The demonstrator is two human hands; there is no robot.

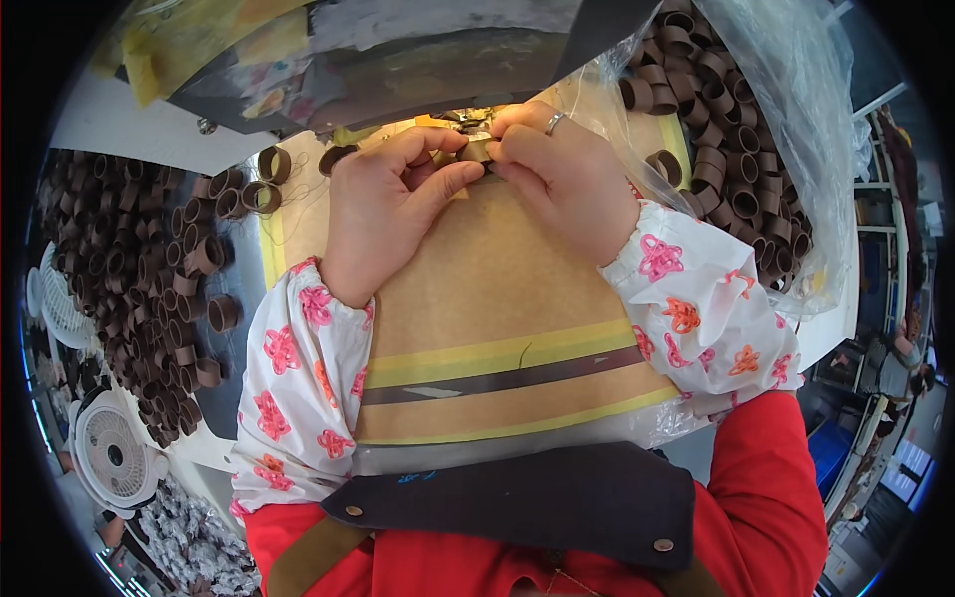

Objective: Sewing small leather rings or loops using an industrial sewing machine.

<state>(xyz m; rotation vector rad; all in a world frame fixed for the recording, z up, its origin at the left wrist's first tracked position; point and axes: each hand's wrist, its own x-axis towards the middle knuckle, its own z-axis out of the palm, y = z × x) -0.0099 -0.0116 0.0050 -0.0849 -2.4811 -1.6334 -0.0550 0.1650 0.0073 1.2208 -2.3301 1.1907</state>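
Under the lit working point of what looks like a sewing machine (388, 75), both hands pinch a small brown band loop (477, 151). My left hand (378, 204) has its thumb and forefinger closed at the loop's left side. At the right side, my right hand (572, 174), with a ring on one finger, grips it between bent fingers and thumb. Small metal machine parts (474, 121) sit just beyond the fingertips. My fingers hide much of the loop. Below the hands lies a tan work surface (477, 269) edged with yellow tape.
A large heap of brown loops (129, 269) spreads over the left side. Several loose loops (262, 196) lie near my left wrist. More loops (741, 164) fill a clear plastic bag (811, 129) at the right. A white fan (114, 453) stands at the lower left.
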